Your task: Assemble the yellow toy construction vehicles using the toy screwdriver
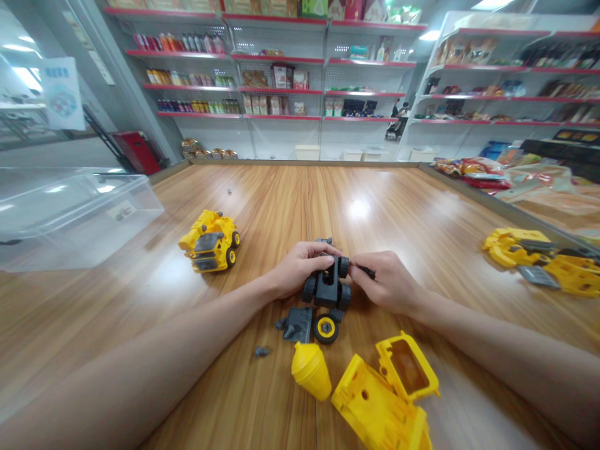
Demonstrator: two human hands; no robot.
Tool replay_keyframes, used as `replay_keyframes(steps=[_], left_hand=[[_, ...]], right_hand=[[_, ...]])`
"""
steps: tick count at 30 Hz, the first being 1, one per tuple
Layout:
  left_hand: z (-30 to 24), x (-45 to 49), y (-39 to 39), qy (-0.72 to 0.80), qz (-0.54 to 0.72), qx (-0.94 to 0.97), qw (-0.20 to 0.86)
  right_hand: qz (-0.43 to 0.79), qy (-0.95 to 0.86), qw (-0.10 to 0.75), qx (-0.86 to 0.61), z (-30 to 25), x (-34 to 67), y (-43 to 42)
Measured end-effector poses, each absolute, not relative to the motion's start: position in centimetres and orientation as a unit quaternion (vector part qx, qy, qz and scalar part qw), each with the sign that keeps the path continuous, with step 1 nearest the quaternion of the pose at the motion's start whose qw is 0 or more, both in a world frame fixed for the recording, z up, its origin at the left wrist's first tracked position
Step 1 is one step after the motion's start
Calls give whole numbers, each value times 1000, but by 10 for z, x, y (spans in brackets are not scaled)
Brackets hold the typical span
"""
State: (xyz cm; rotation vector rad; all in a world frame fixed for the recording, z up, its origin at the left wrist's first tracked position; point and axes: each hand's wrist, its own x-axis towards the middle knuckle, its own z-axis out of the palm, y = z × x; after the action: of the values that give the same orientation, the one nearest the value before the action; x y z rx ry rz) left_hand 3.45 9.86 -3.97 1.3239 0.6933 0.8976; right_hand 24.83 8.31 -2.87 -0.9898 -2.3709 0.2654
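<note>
My left hand (300, 265) is closed around the far end of a dark grey toy truck chassis (327, 284) with black wheels, held just above the wooden table (290, 200). My right hand (387, 281) pinches a small dark part (368, 270) against the chassis's right side near a wheel. Below the chassis lie a loose yellow-hubbed wheel (325, 329), a grey plate (299, 324) and a grey screw (261, 352). Closer to me rest a yellow mixer drum (312, 370) and a yellow truck body shell (389, 394).
An assembled yellow toy truck (210, 241) stands to the left. A clear plastic bin (70, 215) sits at the table's left edge. Yellow and grey toy pieces (544, 259) lie at the right. Snack packets (473, 173) and store shelves (281, 81) fill the background.
</note>
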Motion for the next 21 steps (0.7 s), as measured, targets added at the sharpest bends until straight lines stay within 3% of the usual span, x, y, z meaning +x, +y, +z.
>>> replay_keyframes(steps=[5,10,14,17,21], left_hand=[[-36,35,97,315,399,584,633],[-33,36,98,291,470,503,665],[-32,34,102,278,512,439,684],[-32,33,105,272,527,420,687],[-33,33,106,277,558,381,683]], right_hand=[[239,-834,281,-411,-30,244,86],[214,-827,327,-404,-31,243,81],[190,-890,333,-246,-31,243,73],[179,-936,287,-98,-33,242,71],[121,-961,241,-63,-37,241,72]])
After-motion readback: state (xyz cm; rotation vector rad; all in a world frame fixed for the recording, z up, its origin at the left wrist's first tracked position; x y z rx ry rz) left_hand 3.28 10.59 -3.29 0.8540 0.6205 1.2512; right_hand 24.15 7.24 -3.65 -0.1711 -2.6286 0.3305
